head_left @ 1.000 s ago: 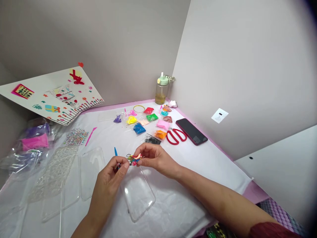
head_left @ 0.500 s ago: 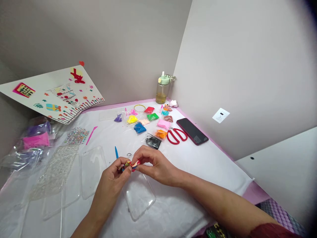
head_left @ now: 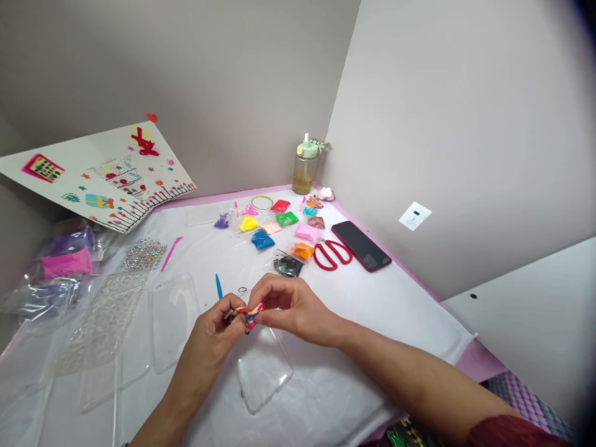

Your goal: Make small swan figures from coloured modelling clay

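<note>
A small lump of multicoloured modelling clay (head_left: 252, 315), with red, white, blue and yellow in it, is pinched between the fingertips of both hands. My left hand (head_left: 215, 329) grips its left end, and my right hand (head_left: 291, 310) grips the right. Fingers cover part of the lump. Beneath the hands a clear phone case (head_left: 263, 375) lies on the white table covering. Just beyond them are a blue modelling tool (head_left: 218, 285) and a small dark ring (head_left: 242, 289).
Several bags of coloured clay, such as a black packet (head_left: 288, 266), lie ahead. Red-handled scissors (head_left: 331, 254) and a phone (head_left: 362, 246) are to the right. Another clear case (head_left: 172, 323), loose beads (head_left: 145, 254) and plastic bags (head_left: 67, 264) lie left. A bottle (head_left: 305, 167) stands by the wall.
The clay lump has been twisted or stretched a little between the fingers, showing more red and blue. Both hands stay in nearly the same place.
</note>
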The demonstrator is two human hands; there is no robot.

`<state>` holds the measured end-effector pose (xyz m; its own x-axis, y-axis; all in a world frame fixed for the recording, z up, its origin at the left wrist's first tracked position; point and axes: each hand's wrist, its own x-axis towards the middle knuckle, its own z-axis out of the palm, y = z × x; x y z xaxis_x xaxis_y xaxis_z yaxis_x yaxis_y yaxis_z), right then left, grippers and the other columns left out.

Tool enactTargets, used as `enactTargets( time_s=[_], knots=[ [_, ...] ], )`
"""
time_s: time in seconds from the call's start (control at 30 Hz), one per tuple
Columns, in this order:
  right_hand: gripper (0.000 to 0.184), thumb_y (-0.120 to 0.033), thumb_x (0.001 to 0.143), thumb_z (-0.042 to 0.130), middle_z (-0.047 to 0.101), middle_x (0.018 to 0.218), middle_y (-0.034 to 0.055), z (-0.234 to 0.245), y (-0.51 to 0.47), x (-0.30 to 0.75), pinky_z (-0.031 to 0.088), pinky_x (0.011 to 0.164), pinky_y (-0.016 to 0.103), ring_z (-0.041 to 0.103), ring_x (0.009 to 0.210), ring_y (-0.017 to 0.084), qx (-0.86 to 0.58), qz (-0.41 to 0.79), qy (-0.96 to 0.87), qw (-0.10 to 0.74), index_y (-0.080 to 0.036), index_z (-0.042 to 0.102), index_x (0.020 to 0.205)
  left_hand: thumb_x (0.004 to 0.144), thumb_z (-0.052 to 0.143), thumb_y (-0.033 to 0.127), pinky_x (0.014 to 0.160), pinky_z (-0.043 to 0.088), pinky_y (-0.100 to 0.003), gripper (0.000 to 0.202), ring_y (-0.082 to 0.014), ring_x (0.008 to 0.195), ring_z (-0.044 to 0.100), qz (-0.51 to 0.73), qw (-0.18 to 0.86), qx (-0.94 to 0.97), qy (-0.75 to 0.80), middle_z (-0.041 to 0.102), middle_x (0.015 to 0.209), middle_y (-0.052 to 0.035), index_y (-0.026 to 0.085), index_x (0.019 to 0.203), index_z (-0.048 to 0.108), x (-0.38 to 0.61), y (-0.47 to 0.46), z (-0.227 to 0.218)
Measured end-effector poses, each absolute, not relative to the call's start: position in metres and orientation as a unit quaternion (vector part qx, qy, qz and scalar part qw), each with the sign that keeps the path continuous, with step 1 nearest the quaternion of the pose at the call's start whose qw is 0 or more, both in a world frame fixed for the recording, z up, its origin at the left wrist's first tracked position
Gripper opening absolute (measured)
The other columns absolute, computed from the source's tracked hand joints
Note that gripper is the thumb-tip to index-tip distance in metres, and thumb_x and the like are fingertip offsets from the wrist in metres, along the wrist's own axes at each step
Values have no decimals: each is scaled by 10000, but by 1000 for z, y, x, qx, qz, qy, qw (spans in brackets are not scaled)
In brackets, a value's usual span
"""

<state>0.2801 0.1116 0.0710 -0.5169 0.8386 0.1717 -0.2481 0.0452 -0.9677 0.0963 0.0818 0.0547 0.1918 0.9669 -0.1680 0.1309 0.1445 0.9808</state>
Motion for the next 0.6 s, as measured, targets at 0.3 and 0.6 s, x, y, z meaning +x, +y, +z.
enactTargets(
  time_s=[0.3, 0.6],
  knots=[
    [131, -192, 810, 755, 629, 905, 16, 69, 118, 283, 516, 786, 278, 636, 823, 124, -246, 652, -553, 457, -166, 651, 884, 934, 548, 390, 745, 329, -279, 168, -151, 713, 426, 451, 585, 467, 487, 501, 718, 31, 254, 990, 628, 97, 79, 56],
    [106, -84, 858, 633, 585, 959, 33, 71, 112, 281, 517, 829, 301, 586, 900, 136, -276, 505, -666, 475, -184, 665, 876, 909, 599, 452, 688, 325, -269, 205, -152, 717, 409, 425, 535, 524, 508, 469, 734, 35, 270, 1000, 624, 97, 78, 56]
  ],
)
